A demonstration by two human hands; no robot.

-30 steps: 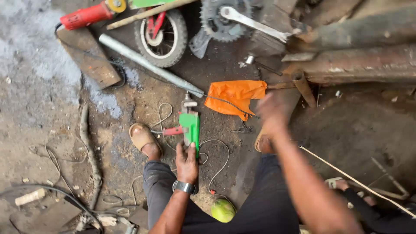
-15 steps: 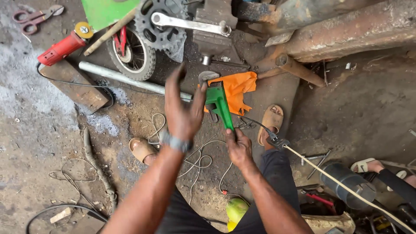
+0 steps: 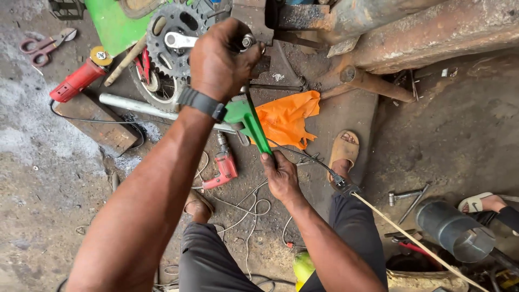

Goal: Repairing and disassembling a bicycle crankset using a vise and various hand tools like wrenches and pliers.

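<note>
A rough repair workshop: bare dirt floor (image 3: 43,216), an angle grinder (image 3: 75,81), a red drill (image 3: 224,167), a chainring (image 3: 173,40), rusty pipes (image 3: 432,32) and spanners (image 3: 405,196).

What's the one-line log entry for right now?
left hand: gripping head of green pipe wrench | right hand: holding its handle end | wrench: raised above orange cloth | red drill: on ground

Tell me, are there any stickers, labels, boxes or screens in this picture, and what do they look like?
Wristwatch: on the left wrist, dark band; its face is turned away, no screen shows.
Angle grinder: on the ground at upper left, red body, with a round yellow label on its disc.
Drill: red, on the ground below the green wrench; any label is too small to tell.
No boxes or signs show.
</note>
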